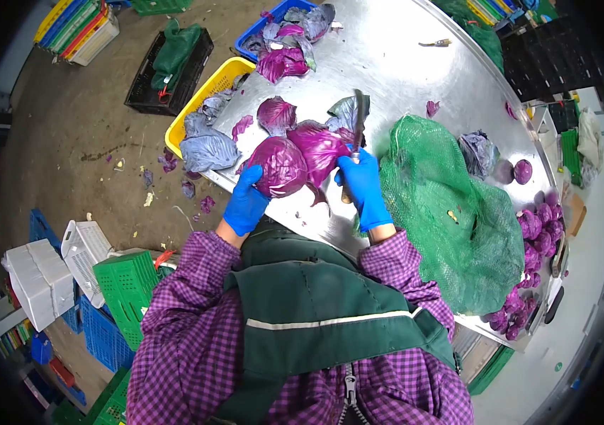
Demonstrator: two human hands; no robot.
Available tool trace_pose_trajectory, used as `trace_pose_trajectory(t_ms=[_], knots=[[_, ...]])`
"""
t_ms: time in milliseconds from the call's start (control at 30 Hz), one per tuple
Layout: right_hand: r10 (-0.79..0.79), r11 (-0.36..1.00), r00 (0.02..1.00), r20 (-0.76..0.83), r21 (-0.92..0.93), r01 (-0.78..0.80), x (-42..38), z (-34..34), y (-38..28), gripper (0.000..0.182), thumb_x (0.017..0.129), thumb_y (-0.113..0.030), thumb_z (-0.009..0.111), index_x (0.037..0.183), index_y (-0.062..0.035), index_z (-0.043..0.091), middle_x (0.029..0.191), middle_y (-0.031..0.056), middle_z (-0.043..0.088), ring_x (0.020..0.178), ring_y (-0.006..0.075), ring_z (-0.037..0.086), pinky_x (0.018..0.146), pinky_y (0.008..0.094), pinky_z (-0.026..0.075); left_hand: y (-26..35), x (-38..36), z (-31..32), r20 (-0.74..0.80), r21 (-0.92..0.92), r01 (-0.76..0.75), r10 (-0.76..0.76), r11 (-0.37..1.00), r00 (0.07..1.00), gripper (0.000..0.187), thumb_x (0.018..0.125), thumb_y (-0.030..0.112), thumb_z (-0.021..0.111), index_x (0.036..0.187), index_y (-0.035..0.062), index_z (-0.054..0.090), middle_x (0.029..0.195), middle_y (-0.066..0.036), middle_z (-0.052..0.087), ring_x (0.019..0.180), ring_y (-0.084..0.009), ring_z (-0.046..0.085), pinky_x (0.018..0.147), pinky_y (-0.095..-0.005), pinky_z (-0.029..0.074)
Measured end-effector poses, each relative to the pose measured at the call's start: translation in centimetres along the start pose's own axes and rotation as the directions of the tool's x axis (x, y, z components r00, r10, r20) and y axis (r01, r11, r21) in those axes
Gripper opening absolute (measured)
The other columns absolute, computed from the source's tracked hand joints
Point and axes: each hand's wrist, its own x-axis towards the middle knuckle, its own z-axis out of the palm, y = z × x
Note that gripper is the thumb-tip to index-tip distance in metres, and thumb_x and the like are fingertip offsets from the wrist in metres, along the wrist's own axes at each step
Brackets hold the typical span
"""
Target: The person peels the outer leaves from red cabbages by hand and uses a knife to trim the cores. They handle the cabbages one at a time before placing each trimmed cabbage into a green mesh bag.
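My left hand [246, 204], in a blue glove, grips the lower left side of a purple cabbage [280, 168] above the metal table's near edge. In my right hand [363, 183], also gloved, is a knife [358, 120] whose blade points up and away from me. A loose purple leaf [319, 150] spreads between the cabbage and my right hand, touching the cabbage's side. Behind them lie another purple leaf piece [276, 115] and a dark grey-green leaf [344, 110].
Green netting [450, 219] covers the table [401, 64] at right, with several small cabbages [543, 227] beyond. A yellow crate [192, 106] and a blue crate [249, 35] of leaves adjoin the left edge. Another knife [436, 43] lies farther back.
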Motion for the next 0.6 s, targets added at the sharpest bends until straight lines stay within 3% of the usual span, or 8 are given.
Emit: trace_pose_trajectory(t_ms=[100,167,200,267,333,400,467,600], knots=[[-0.030,0.995,0.996,-0.088,-0.095,0.021,0.6,-0.6,1.7,0.025,0.081,-0.011,0.061,0.104,-0.0033,0.061,0.064,0.0040,0.059,0.054,0.0123,0.057,0.049,0.0262,0.044,0.0,0.3,-0.1,-0.006,0.010,-0.032,0.032,0.999,0.999,0.055,0.086,0.017,0.058,0.136,0.0038,0.038,0.132,-0.012,0.049,0.122,-0.0243,0.048,0.105,-0.0412,0.038],[-0.251,0.901,0.962,-0.104,-0.388,0.193,-1.2,0.6,0.4,0.053,0.081,-0.024,0.069,0.127,-0.0042,0.051,0.069,0.0051,0.062,0.059,0.0126,0.059,0.054,0.0277,0.047,0.0,0.6,1.1,-0.022,0.039,-0.060,0.061,0.997,0.998,0.056,0.086,0.016,0.058,0.137,0.0042,0.037,0.132,-0.012,0.048,0.122,-0.0239,0.047,0.105,-0.0404,0.038],[-0.040,0.892,0.999,0.012,-0.451,0.041,-2.4,0.7,-1.2,0.081,0.077,-0.037,0.074,0.141,-0.0061,0.034,0.075,0.0075,0.065,0.063,0.0143,0.061,0.059,0.0295,0.049,0.0,0.7,2.3,-0.021,0.188,-0.166,0.173,0.968,0.985,0.060,0.085,0.013,0.060,0.138,0.0052,0.035,0.132,-0.012,0.047,0.122,-0.0235,0.047,0.104,-0.0393,0.039],[-0.097,0.990,0.986,0.138,-0.092,0.110,-4.2,3.1,-0.4,0.087,0.074,-0.040,0.075,0.142,-0.0046,0.032,0.081,0.0115,0.067,0.067,0.0151,0.062,0.062,0.0298,0.050,0.1,0.6,3.6,-0.001,0.335,-0.257,0.273,0.907,0.962,0.064,0.083,0.011,0.062,0.139,0.0062,0.033,0.131,-0.011,0.046,0.121,-0.0230,0.047,0.103,-0.0381,0.040],[-0.213,0.923,0.952,0.219,-0.276,0.270,-4.2,4.5,0.1,0.089,0.073,-0.034,0.076,0.142,-0.0032,0.029,0.090,0.0141,0.066,0.069,0.0156,0.063,0.062,0.0292,0.050,0.0,0.6,4.1,0.022,0.453,-0.294,0.320,0.841,0.947,0.072,0.079,0.008,0.065,0.141,0.0078,0.029,0.131,-0.011,0.044,0.120,-0.0224,0.047,0.102,-0.0362,0.041],[0.016,0.945,0.974,0.226,-0.322,0.060,-4.3,4.7,-0.9,0.080,0.076,-0.025,0.071,0.141,-0.0022,0.032,0.098,0.0160,0.065,0.070,0.0159,0.064,0.061,0.0281,0.051,0.2,0.6,4.0,0.013,0.471,-0.299,0.332,0.830,0.943,0.075,0.076,0.008,0.067,0.141,0.0078,0.029,0.130,-0.011,0.044,0.119,-0.0221,0.048,0.102,-0.0369,0.041],[-0.107,0.973,0.972,0.209,-0.178,0.145,-4.0,4.6,-0.8,0.068,0.078,-0.018,0.065,0.138,-0.0023,0.037,0.099,0.0159,0.064,0.069,0.0170,0.064,0.060,0.0275,0.052,0.3,0.7,3.2,0.038,0.441,-0.316,0.334,0.840,0.942,0.073,0.077,0.009,0.066,0.141,0.0080,0.029,0.131,-0.011,0.044,0.120,-0.0226,0.047,0.102,-0.0372,0.040],[0.017,1.000,0.947,0.322,-0.010,-0.014,-3.4,3.6,-1.2,0.048,0.081,-0.005,0.055,0.129,-0.0030,0.047,0.094,0.0128,0.065,0.066,0.0131,0.063,0.058,0.0251,0.052,-0.1,0.6,1.4,-0.009,0.246,-0.241,0.251,0.939,0.968,0.067,0.081,0.014,0.064,0.140,0.0078,0.032,0.132,-0.012,0.044,0.122,-0.0254,0.047,0.104,-0.0392,0.039]])
